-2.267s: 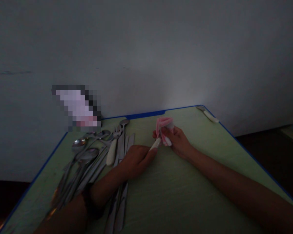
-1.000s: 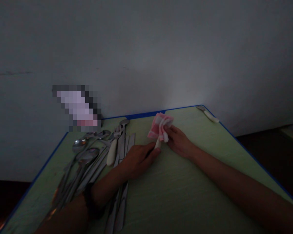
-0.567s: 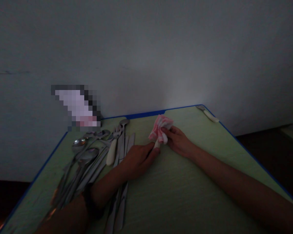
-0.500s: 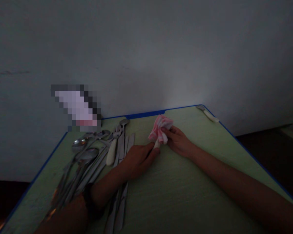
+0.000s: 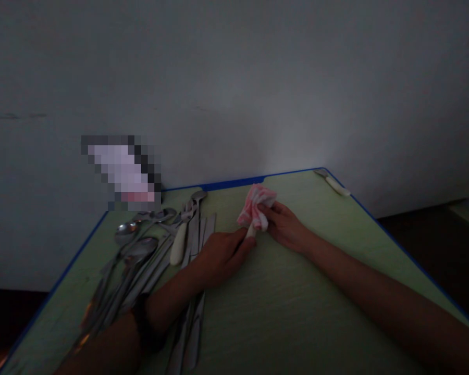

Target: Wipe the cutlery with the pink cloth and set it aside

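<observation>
White-handled utensil (image 5: 251, 230): it sits just right of the cutlery pile (image 5: 152, 250), low over the green table (image 5: 297, 312), spanning the gap between the two hands. Only a short stub of the pale handle shows; the rest is buried in the pink cloth (image 5: 255, 204), so its working end cannot be told. The left hand (image 5: 221, 255) rests on the table at the pile's right edge, thumb and fingertips pinched on the handle's near end. The right hand (image 5: 287, 227), further right of the pile, has its fingers clenched around the cloth and the part wrapped inside.

To wipe it well, the pinch on the handle probably wants to stay firm and low while the cloth hand squeezes all round and draws along the full length, turning the piece so no side is missed. Another pale-handled piece (image 5: 333, 183) lies well to the right of the pile, at the far corner.

Compared with about two seconds ago, the cloth has slid closer to the left hand and covers more of the handle; the left hand has barely shifted.
</observation>
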Available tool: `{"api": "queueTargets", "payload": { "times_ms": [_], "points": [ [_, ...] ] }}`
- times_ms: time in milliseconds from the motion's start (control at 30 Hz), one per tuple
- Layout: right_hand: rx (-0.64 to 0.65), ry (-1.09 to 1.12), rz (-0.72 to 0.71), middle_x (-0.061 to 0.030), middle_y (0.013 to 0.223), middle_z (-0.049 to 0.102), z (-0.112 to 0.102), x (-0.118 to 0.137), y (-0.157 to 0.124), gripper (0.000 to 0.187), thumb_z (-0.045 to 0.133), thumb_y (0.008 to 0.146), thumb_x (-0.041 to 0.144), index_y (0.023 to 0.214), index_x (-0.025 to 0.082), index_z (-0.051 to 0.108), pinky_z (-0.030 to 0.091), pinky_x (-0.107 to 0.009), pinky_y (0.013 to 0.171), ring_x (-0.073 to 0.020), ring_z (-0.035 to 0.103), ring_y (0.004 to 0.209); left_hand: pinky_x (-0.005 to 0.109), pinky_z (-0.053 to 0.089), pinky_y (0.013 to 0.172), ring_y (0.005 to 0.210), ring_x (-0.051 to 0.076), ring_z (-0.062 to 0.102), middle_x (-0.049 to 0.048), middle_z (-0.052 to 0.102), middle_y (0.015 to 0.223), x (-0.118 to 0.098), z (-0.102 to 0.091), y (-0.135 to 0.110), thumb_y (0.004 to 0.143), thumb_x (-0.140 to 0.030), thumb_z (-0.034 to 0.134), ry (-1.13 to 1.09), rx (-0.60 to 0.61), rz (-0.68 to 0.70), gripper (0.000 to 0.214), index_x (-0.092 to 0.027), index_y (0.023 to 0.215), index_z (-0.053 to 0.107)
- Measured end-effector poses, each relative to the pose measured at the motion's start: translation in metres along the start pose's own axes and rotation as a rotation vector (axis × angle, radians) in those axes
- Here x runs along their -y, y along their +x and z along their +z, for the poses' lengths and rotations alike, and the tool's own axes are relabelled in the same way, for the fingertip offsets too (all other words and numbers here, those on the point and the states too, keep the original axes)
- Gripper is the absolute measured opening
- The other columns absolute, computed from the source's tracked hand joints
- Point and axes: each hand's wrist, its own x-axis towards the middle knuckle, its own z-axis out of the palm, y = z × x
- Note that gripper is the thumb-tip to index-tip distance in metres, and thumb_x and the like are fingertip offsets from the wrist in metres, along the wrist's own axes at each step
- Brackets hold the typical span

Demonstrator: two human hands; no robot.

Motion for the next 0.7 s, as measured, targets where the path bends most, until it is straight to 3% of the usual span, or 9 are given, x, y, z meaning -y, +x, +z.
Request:
{"api": "queueTargets", "payload": {
  "times_ms": [700],
  "points": [
    [-0.006, 0.012, 0.039, 0.0023, 0.070, 0.059, -0.0006, 0.0005, -0.0018, 0.022, 0.075, 0.064, 0.030, 0.077, 0.017, 0.063, 0.040, -0.025, 0.065, -0.0099, 0.051, 0.065, 0.024, 0.035, 0.055, 0.057, 0.013, 0.055, -0.0005, 0.057, 0.067, 0.0044, 0.0047, 0.0004, 0.096, -0.036, 0.026, 0.069, -0.037, 0.007, 0.030, -0.017, 0.091, 0.049]
  ]
}}
